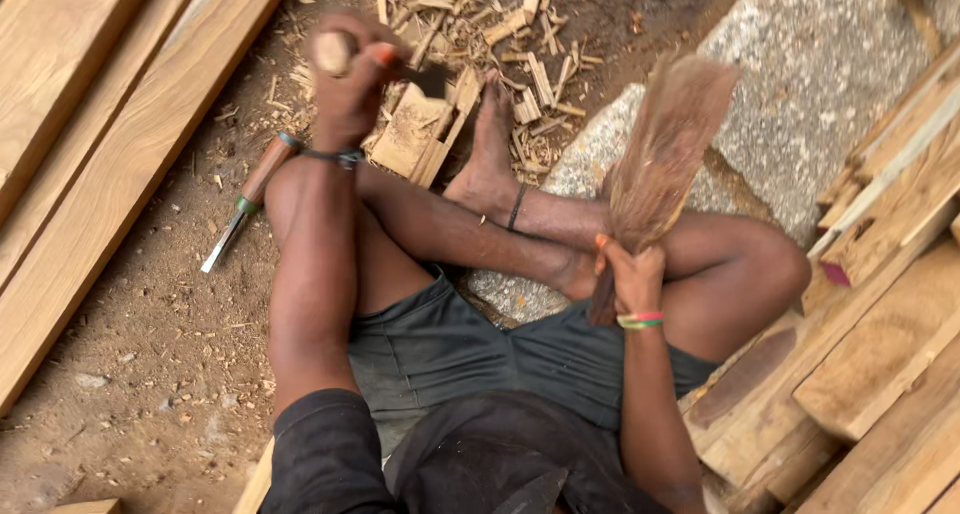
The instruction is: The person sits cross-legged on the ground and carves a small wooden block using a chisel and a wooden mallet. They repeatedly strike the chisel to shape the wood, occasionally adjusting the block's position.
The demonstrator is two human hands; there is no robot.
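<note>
Broom [665,139] bristles fan upward in the right centre of the frame, a brown, blurred bundle rising from the right hand [632,274]. That hand sits just below the middle of the picture, beside the bent right knee, its fingers wrapped tight around the narrow bound end of the broom. A pink and green band circles the wrist under it.

Higher up, left of centre, the left hand [345,74] is raised with its fingers curled fully around a wooden handle [332,52], whose pale round end sticks out above the fist. A dark head [430,79] shows just to the right of the fist; the whole thing is too blurred to say what tool it is. A dark cord rings this wrist.

A chisel [245,206] with a brown handle and green collar lies on the dirt at centre left, partly hidden behind the left forearm, its steel blade pointing down and left. Wood chips [480,44] are heaped at the upper middle, around a bare foot [490,144] and a chopped wooden block [420,134]. Long planks [90,124] run along the upper left, a grey stone slab [810,84] fills the upper right, and stacked timber [880,324] fills the right edge.
</note>
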